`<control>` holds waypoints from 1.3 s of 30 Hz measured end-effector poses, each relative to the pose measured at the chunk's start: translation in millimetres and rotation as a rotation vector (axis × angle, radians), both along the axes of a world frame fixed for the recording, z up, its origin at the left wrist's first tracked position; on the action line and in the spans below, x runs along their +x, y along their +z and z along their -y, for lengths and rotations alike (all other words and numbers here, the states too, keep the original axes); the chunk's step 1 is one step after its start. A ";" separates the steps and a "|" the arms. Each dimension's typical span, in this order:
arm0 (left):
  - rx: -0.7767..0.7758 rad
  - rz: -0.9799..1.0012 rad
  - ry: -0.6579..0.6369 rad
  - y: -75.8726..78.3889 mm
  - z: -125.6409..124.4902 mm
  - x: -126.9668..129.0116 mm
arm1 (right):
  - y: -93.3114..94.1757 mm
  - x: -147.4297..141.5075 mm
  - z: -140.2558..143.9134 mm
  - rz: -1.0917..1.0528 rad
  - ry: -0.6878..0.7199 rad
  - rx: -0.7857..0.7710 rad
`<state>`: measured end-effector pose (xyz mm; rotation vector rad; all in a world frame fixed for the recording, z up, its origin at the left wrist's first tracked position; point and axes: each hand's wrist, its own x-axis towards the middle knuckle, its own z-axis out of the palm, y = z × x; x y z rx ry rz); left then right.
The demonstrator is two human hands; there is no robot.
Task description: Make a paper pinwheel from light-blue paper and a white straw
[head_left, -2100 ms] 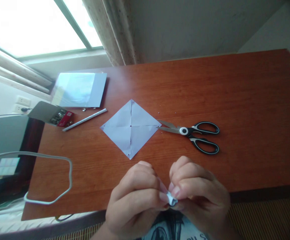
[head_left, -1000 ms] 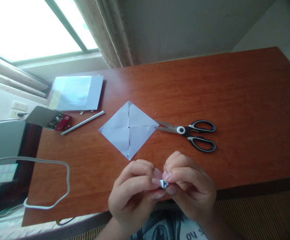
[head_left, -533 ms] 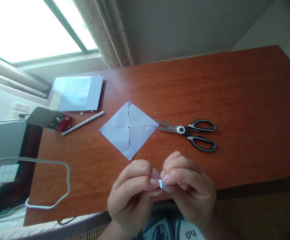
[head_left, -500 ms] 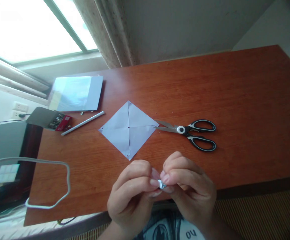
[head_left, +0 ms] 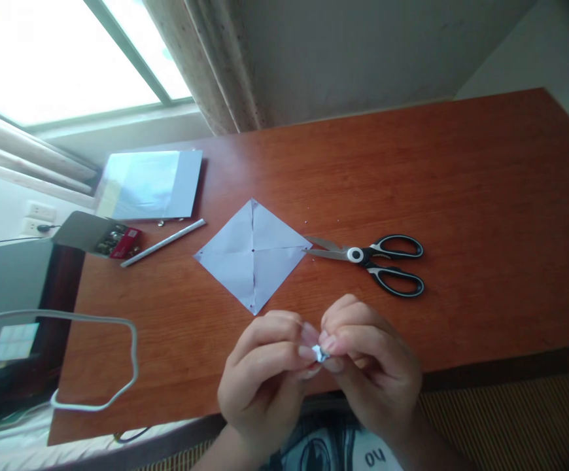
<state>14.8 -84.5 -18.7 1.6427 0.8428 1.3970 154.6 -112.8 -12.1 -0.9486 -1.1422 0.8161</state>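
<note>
My left hand (head_left: 269,373) and my right hand (head_left: 370,360) meet above the near edge of the table. Between their fingertips they pinch a small crumpled piece of white paper (head_left: 320,354), partly covered by the fingers. Just beyond the hands lies a square sheet of paper (head_left: 230,255), turned like a diamond, with slits along some creases and small holes at its centre and corners. Scissors (head_left: 356,255) with black and white handles lie to its right, blades apart, the tips touching the sheet's right corner.
Left of the sheet are a rolled paper stick (head_left: 164,243), an opened small box (head_left: 112,239) of metal pieces and a flat shiny folder (head_left: 152,183). A white cable (head_left: 135,353) loops over the wooden table's (head_left: 461,196) left end, near a dark screen (head_left: 10,307).
Both hands stay pinched on the crumpled paper. The left hand has shifted slightly right and up, and the paper has risen a little with it. Everything on the table stays put.
</note>
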 end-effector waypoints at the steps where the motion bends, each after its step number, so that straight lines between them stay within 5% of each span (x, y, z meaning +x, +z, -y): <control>1: -0.002 0.013 -0.039 0.9 -1.5 1.1 | -1.6 -0.2 0.2 -0.017 -0.012 -0.024; 15: -0.168 -0.072 -0.006 2.1 -0.4 5.2 | -5.2 6.4 2.2 0.002 -0.054 -0.267; 26: 0.002 -0.198 0.035 7.0 -0.5 6.2 | -1.5 9.2 2.1 0.030 -0.039 -0.237; 39: -0.064 -0.275 0.069 8.2 -4.3 5.2 | -2.5 9.8 1.5 0.076 -0.077 -0.316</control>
